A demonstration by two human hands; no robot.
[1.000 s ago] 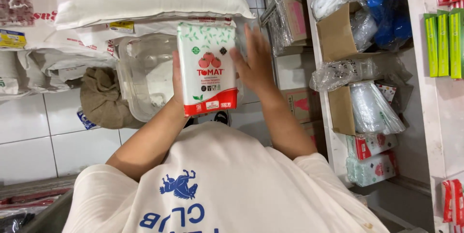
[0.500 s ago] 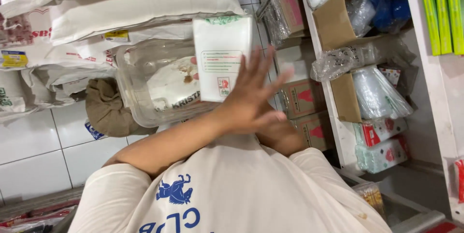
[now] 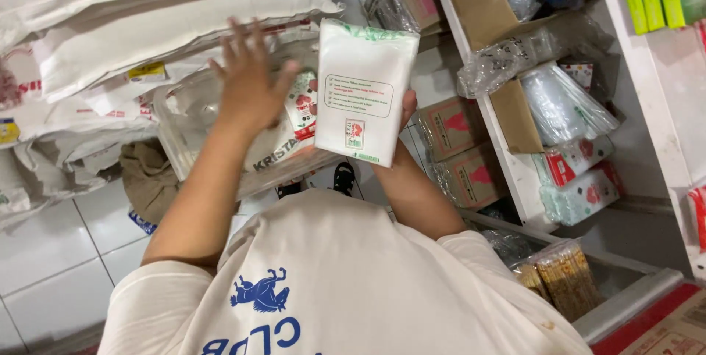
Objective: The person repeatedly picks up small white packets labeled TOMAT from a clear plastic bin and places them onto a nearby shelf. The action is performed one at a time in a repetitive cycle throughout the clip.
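My right hand (image 3: 407, 109) grips a white rectangular packet (image 3: 364, 90) from behind and holds it upright at chest height. Its plain white back with small green and red print faces me. My left hand (image 3: 250, 83) hovers just left of the packet with fingers spread, holding nothing. Under that hand lies a large clear plastic bag (image 3: 187, 130) with more red-and-white packets inside.
White sacks (image 3: 147, 24) are stacked at the upper left over a white tiled floor (image 3: 51, 252). A brown cloth bundle (image 3: 147, 178) lies below them. On the right stands a white shelf (image 3: 515, 164) with cardboard boxes, plastic bags and packets. Wrapped brown sticks (image 3: 566, 278) lie at the lower right.
The packet has turned from its red-and-green front to its white back. It passed from my left hand to my right, and my left hand has moved off to the left, open.
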